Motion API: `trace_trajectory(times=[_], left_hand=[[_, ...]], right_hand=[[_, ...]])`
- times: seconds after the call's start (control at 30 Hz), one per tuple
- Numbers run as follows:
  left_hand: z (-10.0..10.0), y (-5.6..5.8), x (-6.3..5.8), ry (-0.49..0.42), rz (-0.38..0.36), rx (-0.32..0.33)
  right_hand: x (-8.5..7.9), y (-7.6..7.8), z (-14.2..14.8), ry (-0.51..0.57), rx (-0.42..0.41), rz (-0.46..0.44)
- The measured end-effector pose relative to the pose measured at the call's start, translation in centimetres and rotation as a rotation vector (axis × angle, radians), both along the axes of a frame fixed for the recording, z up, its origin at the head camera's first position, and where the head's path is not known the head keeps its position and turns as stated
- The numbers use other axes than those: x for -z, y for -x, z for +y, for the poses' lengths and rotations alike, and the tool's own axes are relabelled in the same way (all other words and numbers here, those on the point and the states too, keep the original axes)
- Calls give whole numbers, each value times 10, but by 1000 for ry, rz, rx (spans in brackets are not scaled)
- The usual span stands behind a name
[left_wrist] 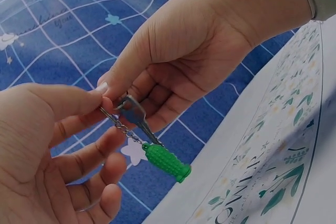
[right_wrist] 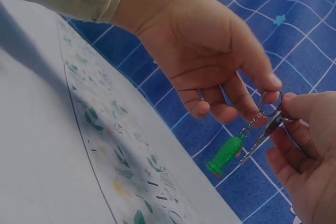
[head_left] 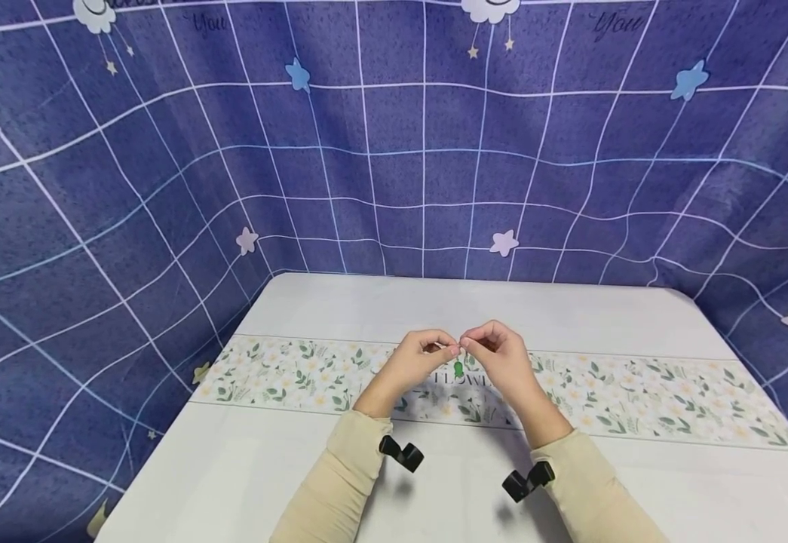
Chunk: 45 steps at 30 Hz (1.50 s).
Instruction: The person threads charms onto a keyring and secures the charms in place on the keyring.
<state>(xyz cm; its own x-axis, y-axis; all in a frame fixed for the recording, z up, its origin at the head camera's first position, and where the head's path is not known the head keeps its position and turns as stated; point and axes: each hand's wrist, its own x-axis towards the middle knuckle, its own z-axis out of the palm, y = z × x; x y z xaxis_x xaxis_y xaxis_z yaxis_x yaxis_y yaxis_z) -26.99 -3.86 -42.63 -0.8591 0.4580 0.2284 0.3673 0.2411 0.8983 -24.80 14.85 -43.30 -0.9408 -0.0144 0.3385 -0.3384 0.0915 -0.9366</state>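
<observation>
Over the middle of the table, my left hand (head_left: 415, 360) and right hand (head_left: 504, 360) meet at the fingertips. Between them is a thin metal key ring (right_wrist: 271, 104), pinched by thumb and forefinger on either side. From the ring hangs a silver key (right_wrist: 261, 139), its toothed blade pointing down. Beside it a short chain (left_wrist: 124, 128) carries a bumpy green charm (left_wrist: 167, 162), shaped like a small bottle or cactus. The other fingers of my left hand are loosely bent below the ring. Part of the ring is hidden behind the fingertips.
Beneath the hands, a printed floral runner (head_left: 298, 369) with lettering crosses the white table (head_left: 258, 467). A dark blue curtain (head_left: 394, 181) with a white grid and stars encloses the back and sides. Black wrist mounts (head_left: 400, 453) sit on both beige sleeves (head_left: 339, 483).
</observation>
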Motion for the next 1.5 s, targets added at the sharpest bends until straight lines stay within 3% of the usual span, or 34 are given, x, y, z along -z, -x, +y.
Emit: trace_trajectory(times=[0.4, 0.8, 1.5], left_hand=[[-1, 0, 1, -49, -29, 30], [1, 2, 5, -28, -31, 28], [-1, 1, 3, -10, -22, 22]], right_hand=[[0, -2, -1, -7, 2, 28], [2, -1, 0, -48, -7, 29], [2, -1, -2, -29, -7, 19]])
